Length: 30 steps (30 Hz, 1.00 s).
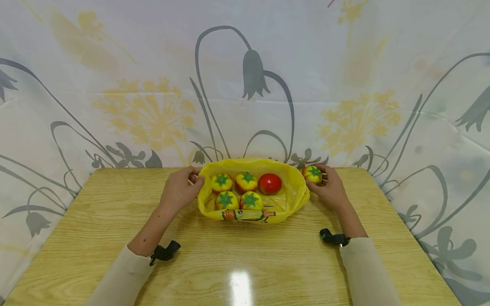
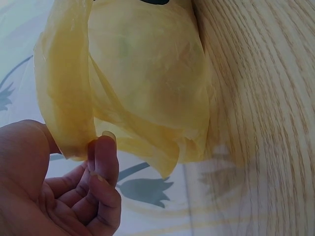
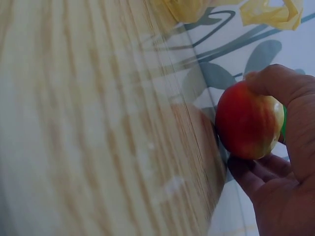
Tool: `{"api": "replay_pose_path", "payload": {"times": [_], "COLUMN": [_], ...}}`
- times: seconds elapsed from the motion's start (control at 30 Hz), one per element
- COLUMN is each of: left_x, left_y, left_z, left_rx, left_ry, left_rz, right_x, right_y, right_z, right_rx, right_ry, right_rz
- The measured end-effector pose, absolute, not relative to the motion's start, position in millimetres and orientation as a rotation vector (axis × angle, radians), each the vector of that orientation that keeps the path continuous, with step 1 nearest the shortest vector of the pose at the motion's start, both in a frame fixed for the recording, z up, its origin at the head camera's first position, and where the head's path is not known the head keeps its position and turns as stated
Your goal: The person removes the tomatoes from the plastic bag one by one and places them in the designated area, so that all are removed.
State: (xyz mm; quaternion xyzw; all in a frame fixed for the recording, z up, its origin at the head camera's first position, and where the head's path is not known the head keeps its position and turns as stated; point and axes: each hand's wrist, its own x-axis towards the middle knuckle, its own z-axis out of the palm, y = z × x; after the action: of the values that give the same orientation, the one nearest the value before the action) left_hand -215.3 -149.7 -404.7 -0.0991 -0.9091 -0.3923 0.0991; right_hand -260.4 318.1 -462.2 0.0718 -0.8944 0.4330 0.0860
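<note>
A yellow plastic bag lies on the table with its mouth spread wide. Inside are several red-and-yellow toy tomatoes with green star-shaped tops, plus one plain red side or fruit. At the bag's left end my left hand pinches its edge between thumb and index finger; in the left wrist view the thin yellow plastic hangs from that pinch. Just outside the bag's right end, my right hand grips another toy tomato between thumb and fingers, its green top facing up in the head view.
Both hands work over a light wood-grain table, near its back edge. Right behind that edge hangs a pale cloth with grey and yellow flowers, also along both sides. A black wrist camera sits on each forearm.
</note>
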Motion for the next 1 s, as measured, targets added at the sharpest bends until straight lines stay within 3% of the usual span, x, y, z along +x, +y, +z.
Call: {"api": "replay_pose_path", "payload": {"times": [1.0], "left_x": [-214.4], "left_y": [-150.0], "left_z": [-403.2], "left_rx": [-0.302], "left_ry": [-2.690], "left_rz": [-1.163], "right_x": [-256.2], "right_y": [316.0], "right_z": [-445.3], "right_rx": [0.283], "right_ry": [-2.634], "right_rz": [1.251]}}
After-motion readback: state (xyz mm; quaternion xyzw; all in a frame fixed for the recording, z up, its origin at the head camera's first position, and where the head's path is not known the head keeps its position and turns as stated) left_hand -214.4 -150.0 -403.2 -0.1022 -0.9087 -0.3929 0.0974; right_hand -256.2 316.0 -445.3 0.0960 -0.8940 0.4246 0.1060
